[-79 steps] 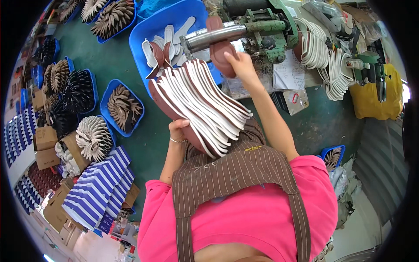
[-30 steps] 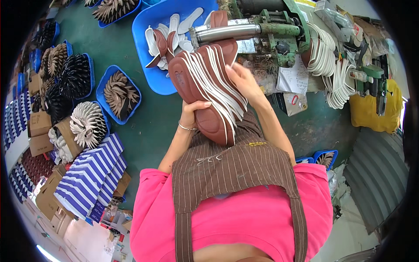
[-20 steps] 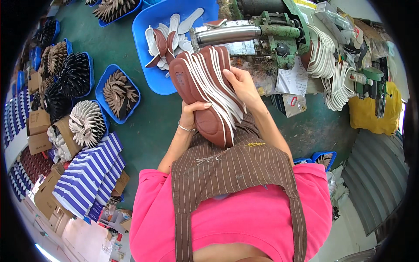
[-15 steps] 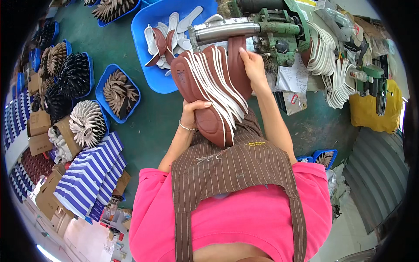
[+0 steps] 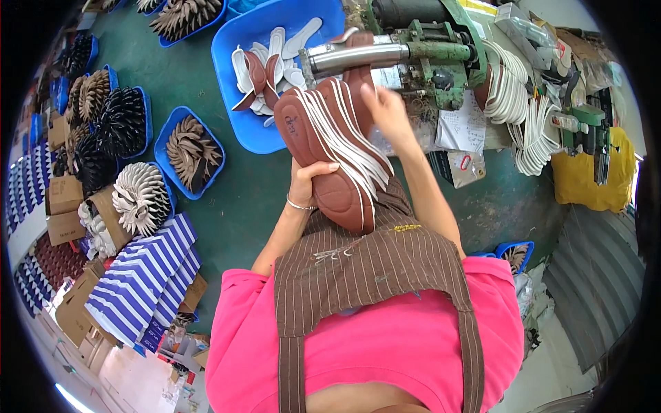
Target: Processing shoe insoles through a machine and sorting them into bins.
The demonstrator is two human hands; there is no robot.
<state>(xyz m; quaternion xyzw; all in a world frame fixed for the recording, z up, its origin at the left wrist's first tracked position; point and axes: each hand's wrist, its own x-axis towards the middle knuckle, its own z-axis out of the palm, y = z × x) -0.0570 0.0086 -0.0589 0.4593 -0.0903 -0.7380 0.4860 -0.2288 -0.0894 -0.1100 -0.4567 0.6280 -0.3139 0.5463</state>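
My left hand grips a fanned stack of brown insoles with white edges, its thumb lying across the top one. The stack stands in front of my apron, its upper end toward the machine. My right hand, slightly blurred, is off the stack's right side, thumb and fingers apart, with nothing seen in it. Just beyond it, another brown insole sits at the steel roller of a green machine; part of it shows above the roller, blurred.
A blue tub with loose white and brown insoles stands left of the machine. White-edged insoles lie stacked on the bench at right, near papers. More blue baskets of shoe parts and striped boxes stand at left.
The insole my right hand was holding at the roller has moved away into the roller, and its end shows above. My right hand has come off it. The left hand keeps the stack.
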